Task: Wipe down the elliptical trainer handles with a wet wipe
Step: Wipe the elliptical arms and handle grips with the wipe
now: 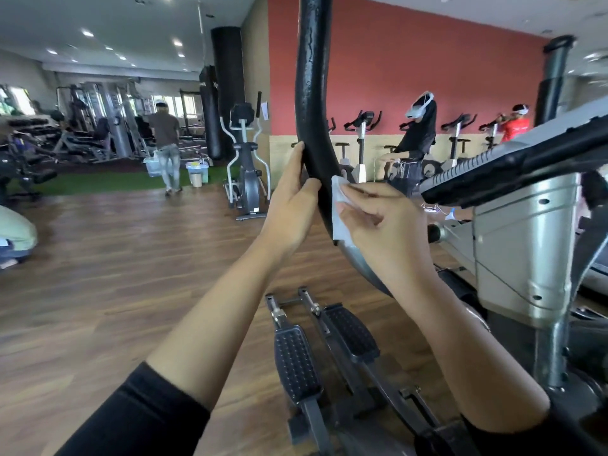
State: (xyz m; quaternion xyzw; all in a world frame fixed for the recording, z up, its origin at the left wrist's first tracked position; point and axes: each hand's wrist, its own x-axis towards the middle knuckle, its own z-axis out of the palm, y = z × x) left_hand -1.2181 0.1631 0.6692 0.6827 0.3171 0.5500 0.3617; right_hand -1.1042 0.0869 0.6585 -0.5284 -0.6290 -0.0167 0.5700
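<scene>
The left hand (pixel 291 205) grips the black handle (pixel 311 103); just beside it, the right hand (pixel 383 222) pinches a white wipe (pixel 337 205) against the handle.

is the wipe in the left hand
No, the right hand presses the wipe against the handle, while the left hand steadies the handle bare.

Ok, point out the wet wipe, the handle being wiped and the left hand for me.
wet wipe (pixel 339 205): head view, on the white sheet left of the right hand's fingers.
handle (pixel 311 93): head view, on the black foam grip above both hands.
left hand (pixel 291 202): head view, on the back of the hand.
</scene>
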